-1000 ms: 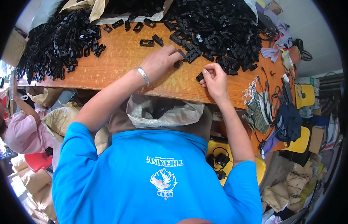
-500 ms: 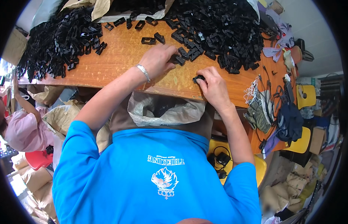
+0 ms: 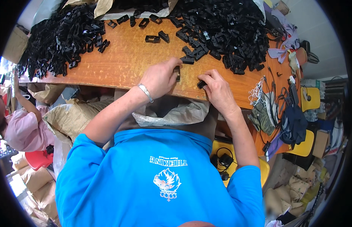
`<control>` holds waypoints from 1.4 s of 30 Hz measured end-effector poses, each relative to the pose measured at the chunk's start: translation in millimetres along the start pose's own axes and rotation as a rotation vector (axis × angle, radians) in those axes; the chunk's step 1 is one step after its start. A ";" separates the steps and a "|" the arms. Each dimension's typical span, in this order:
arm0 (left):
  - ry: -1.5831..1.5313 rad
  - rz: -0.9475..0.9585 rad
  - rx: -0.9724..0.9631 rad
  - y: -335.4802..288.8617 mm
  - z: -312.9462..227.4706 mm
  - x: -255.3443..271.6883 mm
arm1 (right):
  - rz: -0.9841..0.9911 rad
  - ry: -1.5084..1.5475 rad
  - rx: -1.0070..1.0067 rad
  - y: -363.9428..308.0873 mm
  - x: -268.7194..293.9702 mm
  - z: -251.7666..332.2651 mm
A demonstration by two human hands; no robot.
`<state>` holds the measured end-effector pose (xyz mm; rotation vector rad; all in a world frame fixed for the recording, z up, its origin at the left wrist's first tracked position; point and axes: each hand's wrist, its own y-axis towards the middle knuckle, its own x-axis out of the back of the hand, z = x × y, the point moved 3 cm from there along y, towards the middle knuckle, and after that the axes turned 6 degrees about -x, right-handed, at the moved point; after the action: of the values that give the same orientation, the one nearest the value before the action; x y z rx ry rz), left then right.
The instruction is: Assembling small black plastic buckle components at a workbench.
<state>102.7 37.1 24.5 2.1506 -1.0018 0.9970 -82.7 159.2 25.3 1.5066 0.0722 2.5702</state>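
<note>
Near the table's front edge, my left hand (image 3: 160, 78) is closed on a black rectangular plastic frame (image 3: 178, 74), which shows beyond its fingertips. To its right, my right hand (image 3: 220, 90) pinches a small black plastic part (image 3: 201, 84) between thumb and fingers; its exact kind is hard to make out. Just beyond my left hand's fingertips lies another black part (image 3: 187, 60), at the near end of a large heap of similar parts (image 3: 225, 34). Two loose pieces, one a black frame (image 3: 152, 39), rest farther back on the wooden table (image 3: 127, 56).
A second heap of black parts (image 3: 58, 41) covers the table's left side. An open woven sack (image 3: 172, 117) hangs between me and the table edge. Cables (image 3: 278, 94) and cloth lie at the right. At far left sits a person in a pink shirt (image 3: 26, 130).
My left hand has drawn back from the near end of the right heap, bringing a black frame toward me. My right hand has shifted slightly, still pinching its black part.
</note>
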 end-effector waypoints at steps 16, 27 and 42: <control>-0.088 -0.013 -0.168 -1.6 19.9 -12.4 | -0.280 0.238 0.078 8.7 -30.8 33.5; -0.073 0.045 -0.080 1.2 18.8 -11.7 | -0.255 0.192 0.096 15.8 -38.3 42.1; 0.021 -0.036 -0.130 -2.7 14.0 -15.9 | -0.408 -0.014 0.117 -1.9 -60.6 39.2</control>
<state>103.2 34.7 3.3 2.0414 -0.9866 0.9100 -19.3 149.6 -7.9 1.3757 0.4832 2.2603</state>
